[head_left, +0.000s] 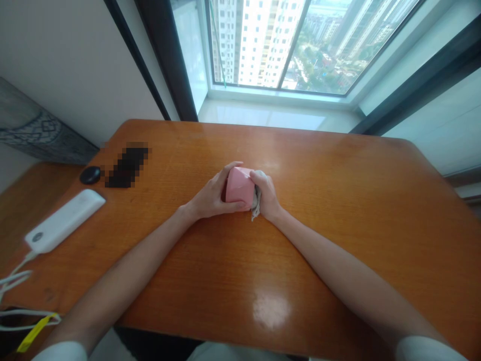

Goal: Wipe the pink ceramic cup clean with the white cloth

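Note:
A small pink box-like object point(239, 186) is held low over the middle of the wooden table point(323, 235). My left hand point(218, 193) wraps round its left side, thumb along the near edge and fingers over the far edge. On the right, my right hand point(266, 193) grips a crumpled light-grey cloth point(256, 203) and presses it to the pink object's right side. One end of the cloth hangs down below the fingers. Whether the pink object touches the tabletop I cannot tell.
At the left lie a white power strip point(65, 220) with a white cable point(17, 281), a black rounded object point(90, 175) and a pixelated dark item point(128, 168). A yellow tag point(35, 333) sits near the front left corner. Beyond the table's far edge is a window point(278, 45).

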`<state>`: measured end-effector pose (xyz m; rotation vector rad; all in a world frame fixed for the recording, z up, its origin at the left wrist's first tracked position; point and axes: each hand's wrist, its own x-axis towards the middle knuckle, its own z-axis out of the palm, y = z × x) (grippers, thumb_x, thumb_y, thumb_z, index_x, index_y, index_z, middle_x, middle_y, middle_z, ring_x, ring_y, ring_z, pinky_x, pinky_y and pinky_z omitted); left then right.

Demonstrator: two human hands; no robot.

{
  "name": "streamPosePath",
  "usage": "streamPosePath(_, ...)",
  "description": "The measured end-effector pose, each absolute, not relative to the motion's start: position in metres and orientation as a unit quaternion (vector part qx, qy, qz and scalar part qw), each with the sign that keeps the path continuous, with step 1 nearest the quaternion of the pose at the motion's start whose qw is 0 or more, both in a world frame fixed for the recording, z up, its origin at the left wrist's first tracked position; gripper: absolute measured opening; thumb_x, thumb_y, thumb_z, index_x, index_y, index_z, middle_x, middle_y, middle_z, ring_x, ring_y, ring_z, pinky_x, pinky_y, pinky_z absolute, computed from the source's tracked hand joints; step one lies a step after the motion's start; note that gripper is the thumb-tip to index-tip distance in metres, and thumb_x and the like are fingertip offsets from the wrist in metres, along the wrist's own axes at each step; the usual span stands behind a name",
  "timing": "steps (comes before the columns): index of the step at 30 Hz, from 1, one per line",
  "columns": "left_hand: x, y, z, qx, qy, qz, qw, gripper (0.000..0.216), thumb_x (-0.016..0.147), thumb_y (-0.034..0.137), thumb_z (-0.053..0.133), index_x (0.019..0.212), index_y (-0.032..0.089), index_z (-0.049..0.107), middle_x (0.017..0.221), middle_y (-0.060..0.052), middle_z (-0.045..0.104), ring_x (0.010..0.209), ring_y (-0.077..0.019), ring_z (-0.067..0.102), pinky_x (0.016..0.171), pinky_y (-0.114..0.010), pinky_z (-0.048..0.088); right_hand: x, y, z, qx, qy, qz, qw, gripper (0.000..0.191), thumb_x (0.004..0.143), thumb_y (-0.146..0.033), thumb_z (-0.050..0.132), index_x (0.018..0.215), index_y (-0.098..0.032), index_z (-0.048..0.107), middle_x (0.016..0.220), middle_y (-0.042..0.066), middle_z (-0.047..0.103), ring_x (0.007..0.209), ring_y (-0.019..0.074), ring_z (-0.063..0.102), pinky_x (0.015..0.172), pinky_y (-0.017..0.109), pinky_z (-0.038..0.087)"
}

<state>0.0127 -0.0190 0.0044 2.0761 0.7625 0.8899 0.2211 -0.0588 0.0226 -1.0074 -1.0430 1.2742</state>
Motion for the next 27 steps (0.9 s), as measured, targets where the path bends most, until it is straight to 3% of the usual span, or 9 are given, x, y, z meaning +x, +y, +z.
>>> streamPosePath(2,0.011,-0.017,0.004,0.814,0.277,0.352,0.37,0.116,0.085,0.076,0.093,0.176,0.028,0.04,0.164,-0.019,0.063,0.139,-0.0402,0.071,0.121,-0.057,0.059,0.221,-0.058,0.022,-0.425,-0.445,0.549,0.566,0.062,0.087,-0.082,0.081,0.072,-0.023,0.068,0.068,-0.001,0.057,0.064,0.0149,0.046,0.058,0.03,0.04)
streamPosePath(5,0.009,-0.013,0.003,0.828,0.211,0.384,0.35,0.123,0.086,0.078,0.092,0.182,0.034,0.03,0.183,-0.021,0.04,0.16,-0.0454,0.057,0.129,-0.063,0.055,0.221,-0.056,0.019,-0.413,-0.443,0.569,0.556,0.06,0.09,-0.08,0.077,0.072,-0.023,0.069,0.067,-0.001,0.059,0.064,0.0157,0.049,0.059,0.031,0.041)
streamPosePath(8,0.007,-0.009,0.003,0.868,0.166,0.38,0.274,0.133,0.082,0.066,0.101,0.185,0.041,0.021,0.19,-0.02,0.028,0.174,-0.0479,0.039,0.137,-0.07,0.046,0.221,-0.051,0.014,-0.403,-0.419,0.584,0.566,0.057,0.092,-0.077,0.076,0.072,-0.025,0.065,0.065,-0.003,0.056,0.063,0.0157,0.048,0.06,0.032,0.04)
streamPosePath(12,0.008,-0.011,0.007,0.885,0.166,0.377,0.217,0.128,0.083,0.051,0.104,0.184,0.037,0.026,0.179,-0.022,0.046,0.169,-0.0451,0.047,0.136,-0.067,0.049,0.222,-0.048,0.011,-0.407,-0.403,0.564,0.595,0.057,0.089,-0.075,0.082,0.069,-0.027,0.058,0.069,-0.004,0.051,0.065,0.0152,0.043,0.061,0.032,0.038)
streamPosePath(16,0.011,-0.017,0.01,0.859,0.229,0.383,0.252,0.127,0.074,0.061,0.107,0.178,0.031,0.042,0.163,-0.018,0.062,0.146,-0.0416,0.069,0.124,-0.055,0.061,0.221,-0.052,0.014,-0.417,-0.418,0.558,0.584,0.061,0.087,-0.08,0.08,0.069,-0.026,0.057,0.069,-0.003,0.05,0.065,0.0155,0.04,0.059,0.032,0.036)
streamPosePath(20,0.009,-0.015,0.005,0.826,0.283,0.344,0.346,0.122,0.085,0.073,0.095,0.182,0.03,0.033,0.151,-0.016,0.073,0.122,-0.0367,0.08,0.108,-0.052,0.067,0.22,-0.055,0.017,-0.426,-0.426,0.563,0.566,0.063,0.085,-0.083,0.081,0.069,-0.026,0.059,0.066,-0.003,0.052,0.063,0.0151,0.044,0.057,0.031,0.039)
streamPosePath(22,0.007,-0.013,0.001,0.833,0.269,0.342,0.343,0.128,0.087,0.075,0.093,0.186,0.032,0.023,0.162,-0.02,0.066,0.135,-0.0419,0.076,0.115,-0.059,0.064,0.22,-0.055,0.016,-0.424,-0.421,0.57,0.564,0.063,0.085,-0.083,0.081,0.07,-0.025,0.06,0.065,-0.003,0.054,0.063,0.0151,0.047,0.059,0.03,0.044)
streamPosePath(24,0.005,-0.01,-0.002,0.858,0.234,0.349,0.295,0.141,0.079,0.073,0.101,0.187,0.035,0.019,0.18,-0.023,0.048,0.159,-0.049,0.06,0.129,-0.067,0.054,0.221,-0.053,0.015,-0.417,-0.408,0.583,0.565,0.06,0.085,-0.082,0.081,0.074,-0.025,0.065,0.068,-0.002,0.059,0.065,0.016,0.052,0.064,0.03,0.051)
streamPosePath(27,0.005,-0.007,-0.003,0.889,0.187,0.358,0.213,0.144,0.074,0.062,0.108,0.186,0.041,0.019,0.19,-0.022,0.03,0.175,-0.0497,0.038,0.138,-0.072,0.043,0.221,-0.05,0.013,-0.413,-0.388,0.598,0.567,0.056,0.085,-0.08,0.082,0.08,-0.025,0.07,0.071,-0.001,0.062,0.067,0.017,0.056,0.067,0.031,0.056)
